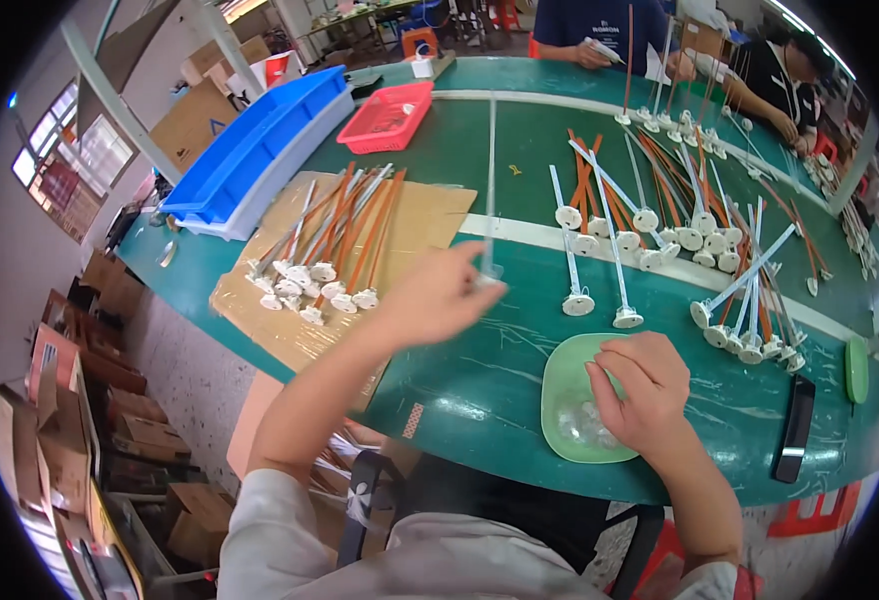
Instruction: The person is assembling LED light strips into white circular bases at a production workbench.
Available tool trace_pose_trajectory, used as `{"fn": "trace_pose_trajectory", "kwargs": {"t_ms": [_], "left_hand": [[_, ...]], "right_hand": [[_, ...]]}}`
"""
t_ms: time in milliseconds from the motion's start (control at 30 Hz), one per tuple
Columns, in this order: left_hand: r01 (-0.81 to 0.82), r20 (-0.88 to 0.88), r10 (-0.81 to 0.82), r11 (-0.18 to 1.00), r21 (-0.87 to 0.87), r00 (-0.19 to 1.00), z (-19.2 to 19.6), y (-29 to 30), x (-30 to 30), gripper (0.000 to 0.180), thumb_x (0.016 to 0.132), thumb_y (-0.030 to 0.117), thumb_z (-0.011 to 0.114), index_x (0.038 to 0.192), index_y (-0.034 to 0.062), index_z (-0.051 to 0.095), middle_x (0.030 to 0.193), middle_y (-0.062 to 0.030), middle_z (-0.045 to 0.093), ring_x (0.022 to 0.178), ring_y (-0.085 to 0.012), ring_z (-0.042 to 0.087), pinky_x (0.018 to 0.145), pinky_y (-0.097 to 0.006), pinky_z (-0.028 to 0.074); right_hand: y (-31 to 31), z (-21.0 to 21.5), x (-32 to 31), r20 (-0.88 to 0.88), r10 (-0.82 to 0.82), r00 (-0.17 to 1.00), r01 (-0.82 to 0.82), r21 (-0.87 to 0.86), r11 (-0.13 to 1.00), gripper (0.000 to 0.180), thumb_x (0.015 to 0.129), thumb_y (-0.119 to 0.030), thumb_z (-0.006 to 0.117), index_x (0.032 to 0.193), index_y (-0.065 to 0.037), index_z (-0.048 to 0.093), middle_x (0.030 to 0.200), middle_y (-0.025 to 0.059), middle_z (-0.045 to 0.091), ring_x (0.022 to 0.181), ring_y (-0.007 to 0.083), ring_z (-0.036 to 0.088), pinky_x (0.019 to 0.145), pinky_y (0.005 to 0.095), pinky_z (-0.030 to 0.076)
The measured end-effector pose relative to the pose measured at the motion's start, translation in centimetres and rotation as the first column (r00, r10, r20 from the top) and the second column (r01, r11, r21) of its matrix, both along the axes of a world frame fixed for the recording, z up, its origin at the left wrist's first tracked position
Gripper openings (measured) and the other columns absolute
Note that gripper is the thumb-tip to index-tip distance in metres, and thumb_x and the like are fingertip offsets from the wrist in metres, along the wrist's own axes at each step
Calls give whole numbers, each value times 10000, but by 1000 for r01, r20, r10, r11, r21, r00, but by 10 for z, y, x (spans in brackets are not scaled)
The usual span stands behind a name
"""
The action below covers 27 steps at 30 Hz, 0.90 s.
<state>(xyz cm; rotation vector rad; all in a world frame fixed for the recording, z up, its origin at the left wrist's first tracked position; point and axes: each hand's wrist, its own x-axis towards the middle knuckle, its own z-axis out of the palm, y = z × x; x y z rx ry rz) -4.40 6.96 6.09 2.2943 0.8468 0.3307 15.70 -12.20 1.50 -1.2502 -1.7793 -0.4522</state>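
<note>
My left hand (438, 297) is closed at the lower end of a thin pale rod (492, 170), which stands upright over the green table. A small round base shows at the rod's foot, partly hidden by my fingers. My right hand (648, 385) hovers over a light green bowl (556, 400), fingers curled and thumb pressed in; whatever they hold is hidden. Small clear pieces (582, 422) lie in that bowl. Beyond it, two white rods with round white bases (578, 303) lie apart from a larger pile of brown and white rods (695, 235).
On the left, a cardboard sheet (425, 210) carries a bundle of similar rods (335, 245). Behind it are a blue tray (250, 150) and a red basket (388, 118). A black, phone-like object (795, 430) lies at right. Two people work across the table.
</note>
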Motion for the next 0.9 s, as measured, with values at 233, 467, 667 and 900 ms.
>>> {"fn": "trace_pose_trajectory", "kwargs": {"t_ms": [233,467,667,900], "left_hand": [[-166,-278,414,765,622,867,-36,15,-72,293,810,279,657,751,-8,655,713,-217,664,746,-413,673,673,-497,556],[-45,-237,383,600,799,893,-27,2,-79,244,761,263,683,852,37,680,936,-141,681,1021,-318,626,745,-450,545],[157,-293,156,567,809,943,-49,26,-88,219,837,192,610,1014,69,651,1058,-91,662,1104,-323,588,916,-456,465],[72,-32,-78,601,796,996,-26,9,-52,264,865,203,660,1061,26,654,1113,-117,673,1087,-346,615,920,-456,483]], "right_hand": [[2,-9,-4,45,5,999,-6,28,1000,197,662,-16,788,797,-50,649,833,68,670,671,245,629,580,356,485],[0,-11,3,-17,-36,999,36,13,999,174,674,-25,785,785,-58,656,806,53,677,666,235,640,564,346,496],[-1,-6,7,-8,-35,999,35,37,999,133,682,-34,763,757,-66,658,789,35,674,649,218,643,552,325,506],[6,-9,57,-135,-364,922,333,-207,920,126,763,-86,744,859,-32,683,845,102,699,709,275,655,641,373,525]]}}
